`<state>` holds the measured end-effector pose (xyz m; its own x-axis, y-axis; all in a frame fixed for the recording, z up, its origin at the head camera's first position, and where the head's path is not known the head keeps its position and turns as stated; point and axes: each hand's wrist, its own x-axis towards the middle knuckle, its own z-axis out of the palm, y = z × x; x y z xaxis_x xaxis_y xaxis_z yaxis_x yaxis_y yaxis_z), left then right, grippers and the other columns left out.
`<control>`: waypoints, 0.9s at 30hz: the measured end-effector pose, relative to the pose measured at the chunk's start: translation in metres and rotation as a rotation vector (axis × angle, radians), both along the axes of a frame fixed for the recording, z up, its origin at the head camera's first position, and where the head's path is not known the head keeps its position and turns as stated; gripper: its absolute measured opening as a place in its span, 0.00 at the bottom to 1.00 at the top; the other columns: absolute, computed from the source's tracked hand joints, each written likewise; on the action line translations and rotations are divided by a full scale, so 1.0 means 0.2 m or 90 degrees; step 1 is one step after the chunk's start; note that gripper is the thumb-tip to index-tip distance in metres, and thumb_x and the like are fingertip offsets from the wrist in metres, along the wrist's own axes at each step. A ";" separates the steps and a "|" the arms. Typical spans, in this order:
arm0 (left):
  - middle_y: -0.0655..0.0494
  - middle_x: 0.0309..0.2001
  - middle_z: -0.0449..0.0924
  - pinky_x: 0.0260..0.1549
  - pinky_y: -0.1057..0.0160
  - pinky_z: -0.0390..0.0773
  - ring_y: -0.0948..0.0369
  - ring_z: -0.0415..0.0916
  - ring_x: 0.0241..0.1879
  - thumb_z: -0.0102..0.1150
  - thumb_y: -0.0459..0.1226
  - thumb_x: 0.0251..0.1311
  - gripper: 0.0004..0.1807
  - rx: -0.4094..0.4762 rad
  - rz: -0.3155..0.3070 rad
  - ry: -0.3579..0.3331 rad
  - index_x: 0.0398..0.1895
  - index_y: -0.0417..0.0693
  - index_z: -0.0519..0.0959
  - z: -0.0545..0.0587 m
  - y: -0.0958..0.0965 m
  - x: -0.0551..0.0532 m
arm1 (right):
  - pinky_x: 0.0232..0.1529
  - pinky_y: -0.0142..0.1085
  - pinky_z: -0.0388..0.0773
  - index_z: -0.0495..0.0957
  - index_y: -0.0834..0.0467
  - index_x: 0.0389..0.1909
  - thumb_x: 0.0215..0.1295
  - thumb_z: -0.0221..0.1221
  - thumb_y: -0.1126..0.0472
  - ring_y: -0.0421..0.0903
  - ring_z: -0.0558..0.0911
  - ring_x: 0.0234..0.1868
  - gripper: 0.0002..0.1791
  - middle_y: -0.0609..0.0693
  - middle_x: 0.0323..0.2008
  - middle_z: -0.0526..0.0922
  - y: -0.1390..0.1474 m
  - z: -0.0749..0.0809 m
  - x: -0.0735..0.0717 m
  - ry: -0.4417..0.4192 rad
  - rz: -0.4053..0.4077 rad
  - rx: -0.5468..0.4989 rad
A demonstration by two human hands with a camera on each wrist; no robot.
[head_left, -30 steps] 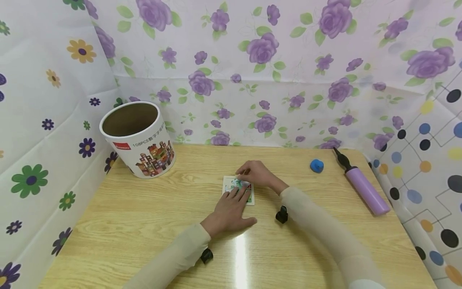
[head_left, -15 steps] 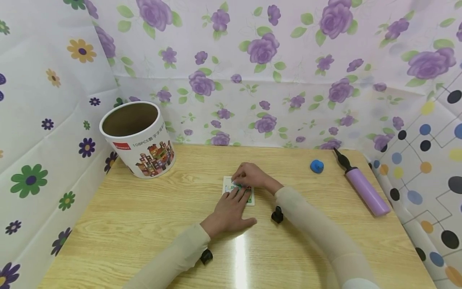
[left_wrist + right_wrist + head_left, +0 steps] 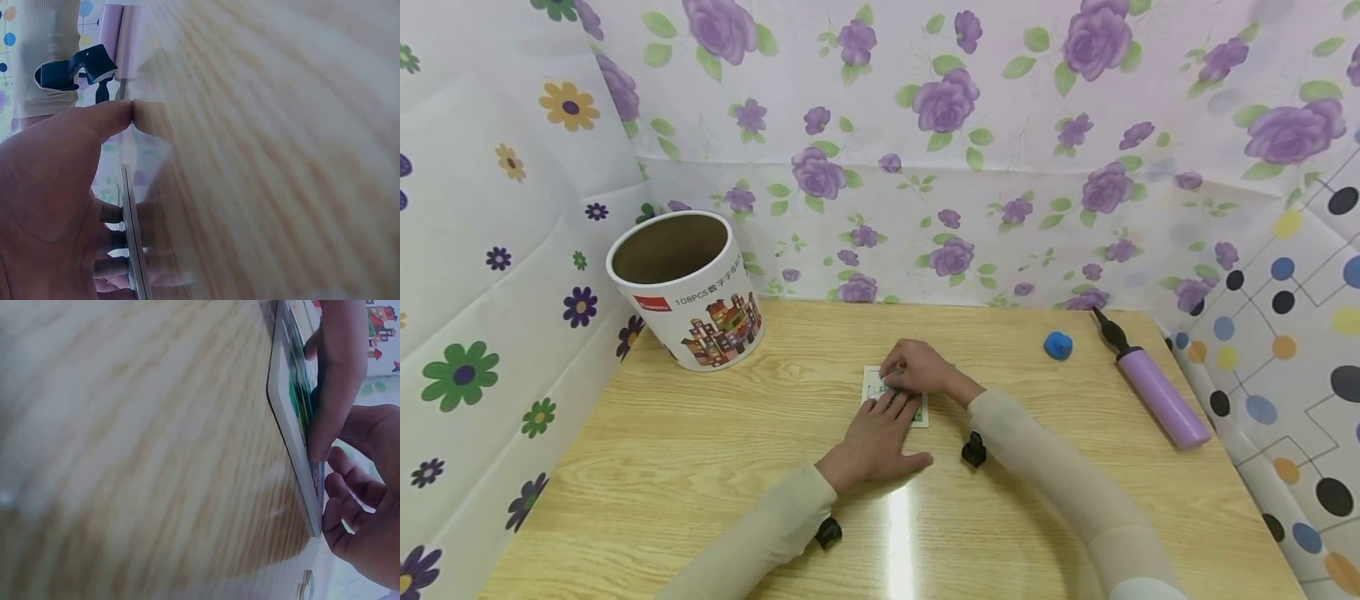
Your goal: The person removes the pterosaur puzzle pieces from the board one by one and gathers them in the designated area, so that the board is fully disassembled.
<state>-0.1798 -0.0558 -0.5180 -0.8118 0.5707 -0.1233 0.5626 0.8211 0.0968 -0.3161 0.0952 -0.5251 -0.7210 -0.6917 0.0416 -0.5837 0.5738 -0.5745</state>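
Observation:
A small flat picture board [image 3: 920,416] with a white border and a colourful print lies on the wooden table. My left hand [image 3: 874,443] rests on its near part, fingers straight and thumb spread out to the right. My right hand [image 3: 922,367] bends over the board's far part, its fingers curled close to the left fingertips. In the right wrist view, the right hand's curled fingers [image 3: 353,494] are right at the end of the board [image 3: 282,387]. I cannot tell whether they pinch anything. The left wrist view shows the board edge-on [image 3: 133,231] alongside the left fingers.
A large white printed bucket [image 3: 722,329] stands at the back left of the table [image 3: 700,467]. Toward the back right lie a small blue object [image 3: 1058,345] and a purple hand pump [image 3: 1163,397] with a black nozzle. Flowered cloth [image 3: 880,225] hangs behind.
My right hand has shifted slightly left and nearer over the board, from its far edge toward the left fingertips. The left hand has stayed in place.

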 end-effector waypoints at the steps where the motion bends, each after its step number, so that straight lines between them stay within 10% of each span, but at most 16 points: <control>1: 0.49 0.82 0.49 0.71 0.44 0.61 0.50 0.47 0.80 0.41 0.72 0.67 0.53 0.000 0.000 0.000 0.83 0.47 0.50 0.00 0.00 0.00 | 0.44 0.38 0.79 0.90 0.50 0.40 0.67 0.68 0.57 0.40 0.79 0.41 0.05 0.43 0.39 0.84 0.00 0.00 0.00 0.002 -0.003 0.003; 27: 0.49 0.82 0.49 0.72 0.44 0.60 0.49 0.49 0.80 0.42 0.72 0.66 0.53 -0.003 0.006 -0.006 0.83 0.47 0.51 0.01 0.00 0.00 | 0.46 0.39 0.83 0.86 0.55 0.49 0.71 0.62 0.64 0.41 0.84 0.41 0.10 0.46 0.40 0.87 0.04 0.08 0.03 -0.069 -0.045 -0.024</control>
<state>-0.1792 -0.0557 -0.5160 -0.8161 0.5623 -0.1332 0.5538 0.8269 0.0976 -0.3105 0.1036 -0.5086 -0.7692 -0.6389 -0.0140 -0.4760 0.5874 -0.6545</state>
